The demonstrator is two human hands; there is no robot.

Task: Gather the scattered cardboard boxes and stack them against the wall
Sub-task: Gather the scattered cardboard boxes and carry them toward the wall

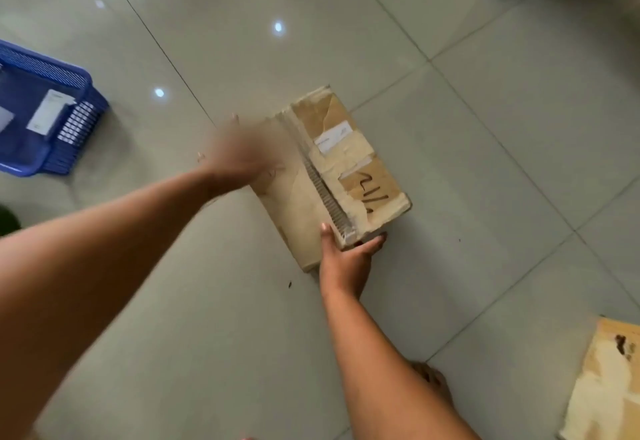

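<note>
At the near end of a taped cardboard box [332, 176] on a tiled floor [485, 128], the person's right hand [348, 252] takes hold: thumb laid on the top face beside the ribbed centre strip, fingers wrapped round the end and tucked toward the underside, prob. so the box can be tipped or lifted from below. Just left of that grip, across the box top, the left hand [235, 155] is motion-blurred at the far-left edge; fingers look spread and straight, but whether it touches the cardboard can't be told. It seems headed for the opposite side, w/ two hands bracing the box for a carry. The box lies flat, torn tape and a white label on top, a handwritten mark near the gripped end. Well right of the grip and nearer the person, a second cardboard box [606, 380] lies at frame edge, not yet gathered. Far left of the grip, a blue plastic basket [79, 117] w/ papers inside. No wall in view, so stacking looks some way off.
</note>
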